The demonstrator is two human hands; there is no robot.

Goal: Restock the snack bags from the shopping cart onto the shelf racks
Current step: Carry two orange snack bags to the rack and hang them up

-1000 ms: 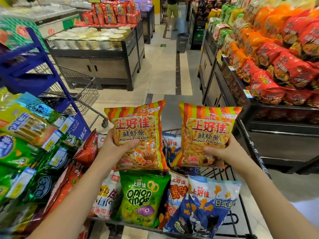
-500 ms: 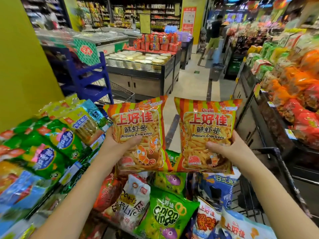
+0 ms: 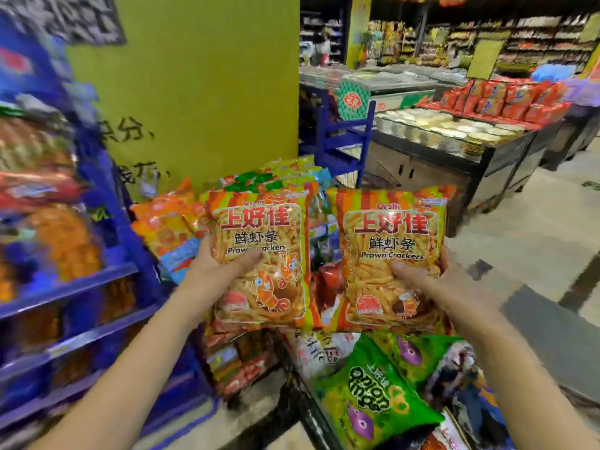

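Head view: both prawn cracker bags (image 3: 259, 254) upright.

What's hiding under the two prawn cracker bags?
Below the prawn cracker bags lie a green onion rings bag and a white bag beside it. Anything directly behind the held bags is covered.

My left hand (image 3: 217, 271): fingers hidden behind striped orange prawn cracker bag (image 3: 259, 258), only thumb shows. Right hand (image 3: 431, 280) likewise behind second striped prawn cracker bag (image 3: 389, 258). Blue metal shelf rack (image 3: 65, 287) smeared by blur, its packets unreadable. Green onion rings bag (image 3: 373, 404) partly covered. Both forearms cut off at bottom edge.
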